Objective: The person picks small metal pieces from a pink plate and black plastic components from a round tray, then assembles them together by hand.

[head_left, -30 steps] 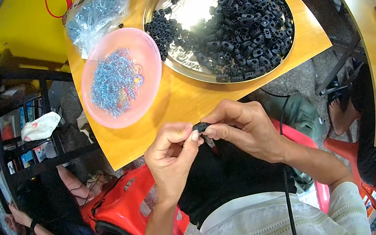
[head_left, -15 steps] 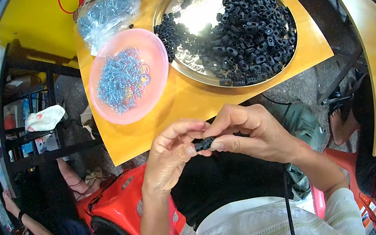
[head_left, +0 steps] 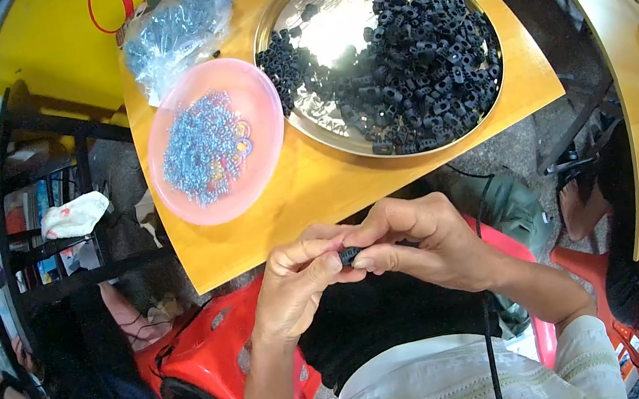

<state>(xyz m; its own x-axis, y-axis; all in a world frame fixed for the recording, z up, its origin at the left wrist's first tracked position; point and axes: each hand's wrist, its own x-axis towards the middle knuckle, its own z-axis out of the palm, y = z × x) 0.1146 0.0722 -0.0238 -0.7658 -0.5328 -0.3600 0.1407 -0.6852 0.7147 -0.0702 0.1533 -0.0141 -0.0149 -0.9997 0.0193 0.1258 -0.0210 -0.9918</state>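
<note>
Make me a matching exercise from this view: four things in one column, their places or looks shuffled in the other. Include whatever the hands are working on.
Column 1
1. plate
2. small black part
3. tray
4. plastic bag

Column 2
A. clear, lying on the table beyond the plate
B. round and gold-coloured, heaped with black pieces
C. pink, holding small blue pieces
D. held between the left hand and the right hand

Pairs: 1-C, 2-D, 3-B, 4-A
</note>
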